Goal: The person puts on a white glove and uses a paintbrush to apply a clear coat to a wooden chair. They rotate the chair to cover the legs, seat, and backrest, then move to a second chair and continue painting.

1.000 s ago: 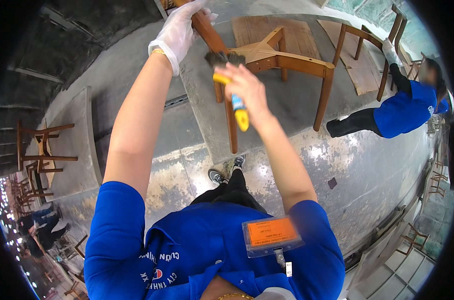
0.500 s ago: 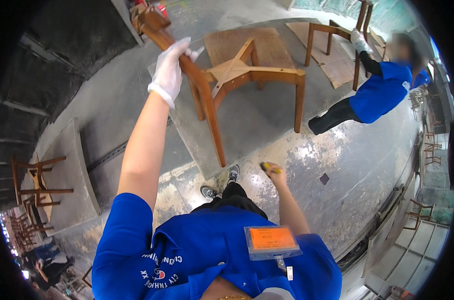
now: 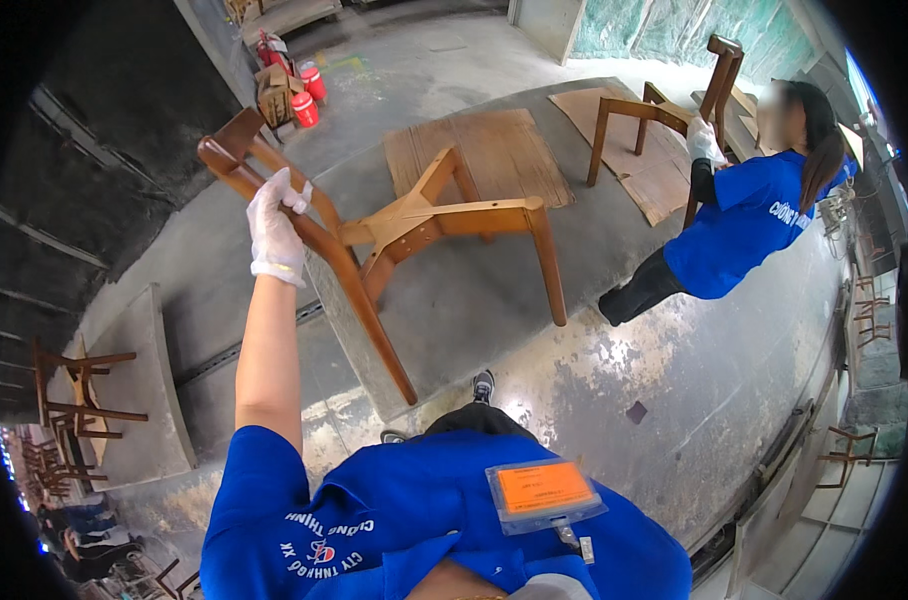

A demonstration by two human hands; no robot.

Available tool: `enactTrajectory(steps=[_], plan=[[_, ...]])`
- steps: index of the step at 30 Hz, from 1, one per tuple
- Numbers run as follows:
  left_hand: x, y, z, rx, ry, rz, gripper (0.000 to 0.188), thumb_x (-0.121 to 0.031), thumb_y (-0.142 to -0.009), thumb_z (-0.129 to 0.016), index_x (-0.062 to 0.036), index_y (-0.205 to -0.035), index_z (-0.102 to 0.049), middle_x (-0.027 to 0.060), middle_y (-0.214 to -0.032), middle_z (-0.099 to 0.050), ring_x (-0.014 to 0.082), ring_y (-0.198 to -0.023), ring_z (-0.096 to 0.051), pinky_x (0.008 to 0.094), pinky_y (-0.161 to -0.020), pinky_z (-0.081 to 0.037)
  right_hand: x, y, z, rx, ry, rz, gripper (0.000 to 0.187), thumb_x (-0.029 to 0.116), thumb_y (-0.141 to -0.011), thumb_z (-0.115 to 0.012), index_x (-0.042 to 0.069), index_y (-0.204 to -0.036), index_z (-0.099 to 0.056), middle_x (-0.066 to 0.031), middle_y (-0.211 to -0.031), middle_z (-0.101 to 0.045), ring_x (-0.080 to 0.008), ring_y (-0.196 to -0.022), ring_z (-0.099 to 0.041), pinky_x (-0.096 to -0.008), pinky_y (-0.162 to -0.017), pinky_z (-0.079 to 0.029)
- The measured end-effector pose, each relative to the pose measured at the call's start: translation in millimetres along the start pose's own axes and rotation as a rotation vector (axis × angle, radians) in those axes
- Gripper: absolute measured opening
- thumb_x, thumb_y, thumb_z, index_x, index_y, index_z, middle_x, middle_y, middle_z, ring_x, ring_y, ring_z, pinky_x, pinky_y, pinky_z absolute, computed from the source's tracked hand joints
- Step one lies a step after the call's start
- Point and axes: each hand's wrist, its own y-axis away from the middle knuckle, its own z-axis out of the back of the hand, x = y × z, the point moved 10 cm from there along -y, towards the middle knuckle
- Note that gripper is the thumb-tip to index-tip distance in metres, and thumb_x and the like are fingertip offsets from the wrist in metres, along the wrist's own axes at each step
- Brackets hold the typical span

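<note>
In a thin white glove, my left hand (image 3: 277,228) is closed round the upper rear post of a brown wooden chair frame (image 3: 349,272). The frame has no seat panel, so its pale crossed braces (image 3: 399,217) show. It stands tilted on a grey platform (image 3: 464,290), its backrest (image 3: 232,140) at the upper left. My right hand is out of sight.
Brown cardboard (image 3: 499,150) lies on the platform behind the frame. At the right, a co-worker in a blue shirt (image 3: 739,225) holds another chair frame (image 3: 719,85). More chair frames (image 3: 86,385) stand on a board at the left. Red-and-white containers (image 3: 305,108) sit beyond.
The chair frame and my left hand now appear further left and lower as the view has shifted. My right hand, which held a small yellow-and-black object, has gone out of view.
</note>
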Motion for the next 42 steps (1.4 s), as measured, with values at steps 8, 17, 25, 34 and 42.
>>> enactTrajectory(steps=[8, 17, 25, 34, 42], plan=[[-22, 52, -130, -0.117, -0.178, -0.276, 0.021, -0.015, -0.09, -0.082, -0.0029, -0.093, -0.066, 0.0037, -0.07, -0.064, 0.0115, -0.061, -0.057, 0.0282, -0.059, -0.042, 193, -197, 166, 0.055, -1.108, 0.322, 0.006, -0.005, -0.093, -0.06, -0.002, -0.093, -0.066, -0.0101, -0.094, -0.071, -0.0189, -0.077, -0.066, -0.0322, -0.066, -0.056], [104, 85, -252, 0.194, -0.378, -0.007, 0.022, -0.026, -0.1, -0.075, -0.0075, -0.089, -0.073, 0.0012, -0.081, -0.073, 0.0104, -0.075, -0.067, 0.0307, -0.073, -0.052, 374, -143, 284, -0.04, -1.288, 0.62, 0.025, -0.015, -0.082, -0.07, 0.005, -0.074, -0.059, -0.0239, -0.142, -0.066, -0.0283, -0.128, -0.063, -0.0404, -0.108, -0.049], [192, 113, -321, 0.557, -0.931, 0.085, 0.043, -0.047, -0.104, -0.062, -0.0074, -0.121, -0.069, 0.0119, -0.112, -0.075, 0.0311, -0.112, -0.069, 0.0435, -0.1, -0.051, 516, 84, 493, -0.206, -1.378, 1.396, 0.023, -0.004, -0.091, -0.075, 0.005, -0.076, -0.059, -0.028, -0.148, -0.061, -0.034, -0.139, -0.058, -0.0433, -0.116, -0.044], [214, 130, -269, 0.611, -1.205, -0.071, 0.033, -0.034, -0.101, -0.066, -0.0101, -0.123, -0.072, 0.012, -0.125, -0.073, 0.0262, -0.094, -0.07, 0.0418, -0.089, -0.054, 596, 183, 455, -0.326, -1.21, 1.738, 0.027, -0.006, -0.092, -0.071, 0.005, -0.07, -0.061, -0.0293, -0.146, -0.061, -0.0393, -0.139, -0.059, -0.0462, -0.115, -0.046], [280, 214, 65, 0.592, -1.488, 0.494, 0.035, -0.025, -0.1, -0.068, -0.0082, -0.13, -0.071, 0.0112, -0.13, -0.074, 0.0236, -0.094, -0.071, 0.0382, -0.089, -0.056, 609, 226, 403, 0.217, -1.161, 1.758, 0.028, -0.002, -0.088, -0.08, 0.007, -0.067, -0.064, -0.0263, -0.138, -0.068, -0.0368, -0.131, -0.065, -0.0455, -0.11, -0.051]])
